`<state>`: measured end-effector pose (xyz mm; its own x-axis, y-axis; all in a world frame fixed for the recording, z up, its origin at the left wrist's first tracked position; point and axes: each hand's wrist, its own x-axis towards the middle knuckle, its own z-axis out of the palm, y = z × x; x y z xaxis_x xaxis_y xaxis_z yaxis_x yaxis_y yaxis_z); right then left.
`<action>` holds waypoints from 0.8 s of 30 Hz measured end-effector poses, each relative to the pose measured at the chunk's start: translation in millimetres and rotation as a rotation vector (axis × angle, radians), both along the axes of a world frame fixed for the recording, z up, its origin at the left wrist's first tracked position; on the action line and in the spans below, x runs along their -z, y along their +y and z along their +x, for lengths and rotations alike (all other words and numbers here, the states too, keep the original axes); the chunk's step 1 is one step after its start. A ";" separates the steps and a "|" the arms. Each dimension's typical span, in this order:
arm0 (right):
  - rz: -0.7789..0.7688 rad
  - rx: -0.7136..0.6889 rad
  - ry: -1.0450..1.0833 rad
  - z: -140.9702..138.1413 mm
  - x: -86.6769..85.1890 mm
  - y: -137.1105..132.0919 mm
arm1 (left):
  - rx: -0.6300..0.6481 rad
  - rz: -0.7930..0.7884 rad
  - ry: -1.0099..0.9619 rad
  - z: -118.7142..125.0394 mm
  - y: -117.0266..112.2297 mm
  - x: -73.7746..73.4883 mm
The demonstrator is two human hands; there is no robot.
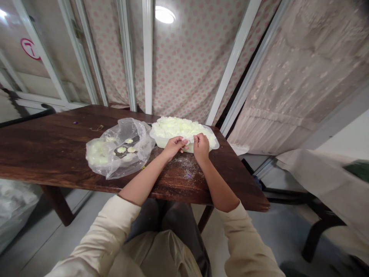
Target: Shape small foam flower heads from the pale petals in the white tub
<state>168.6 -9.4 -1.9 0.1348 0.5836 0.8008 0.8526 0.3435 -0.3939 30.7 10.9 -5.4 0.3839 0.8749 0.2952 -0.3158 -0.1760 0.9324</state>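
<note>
My left hand [174,147] and my right hand [201,146] are close together at the near rim of a translucent plastic tub [161,142]. The fingers of both are bent in a pinch. A small whitish piece [189,140] shows between the fingertips, and its kind is too small to make out. Pale yellow-green, petal-like pieces [175,126] are heaped above the tub's rim. Left of the tub lies an open clear plastic bag [137,130]. Inside it are several scalloped, flower-shaped pale green pieces [121,150].
The dark wooden table [52,144] carries white crumbs [186,169] in front of the tub. A thin tan loop [97,127] lies farther left. Behind stand white-framed panes with a dotted curtain [187,65]. A filled clear bag [17,207] is on the floor at left.
</note>
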 end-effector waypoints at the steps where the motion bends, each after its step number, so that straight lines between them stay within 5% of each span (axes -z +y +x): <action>1: 0.010 0.002 0.000 0.1 0.2 0.0 | -0.005 0.017 0.009 0.1 0.1 0.4; 12: -0.089 -0.538 0.129 -9.2 -0.8 -5.3 | -0.029 0.158 -0.045 -1.6 0.6 0.1; 24: -0.171 -0.646 0.413 -7.3 -0.6 0.8 | -0.058 0.039 -0.041 -0.6 5.4 3.2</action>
